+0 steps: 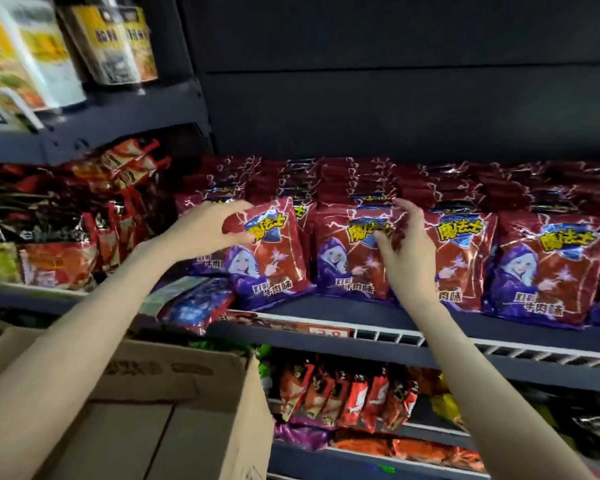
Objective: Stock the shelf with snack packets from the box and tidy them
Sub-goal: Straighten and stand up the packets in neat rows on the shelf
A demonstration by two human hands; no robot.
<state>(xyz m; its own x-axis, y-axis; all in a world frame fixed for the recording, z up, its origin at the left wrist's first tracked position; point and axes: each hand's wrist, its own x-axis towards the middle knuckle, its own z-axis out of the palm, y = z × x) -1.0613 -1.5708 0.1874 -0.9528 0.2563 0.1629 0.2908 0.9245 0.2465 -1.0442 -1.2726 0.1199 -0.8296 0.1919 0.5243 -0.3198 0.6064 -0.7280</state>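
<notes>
Here the cardboard box (pixel 174 410) sits at seven o'clock, below the shelf (pixel 361 310), close enough that packets can likely be lifted straight up to it. Just above, at about eight o'clock, one packet (pixel 196 306) lies flat and hangs over the shelf lip, not yet stood up. The left hand (pixel 205 230), near the centre, pinches the top corner of a tilted packet (pixel 269 254), probably to set it upright in line with its neighbours. Toward two o'clock of that, the right hand (pixel 407 251) curls its fingers over the top of the next front packet (pixel 352 254), seemingly steadying that column. Four front-facing packets show across the row, with a fifth cut off at three o'clock. Behind them the packets stand in files too dark to count.
</notes>
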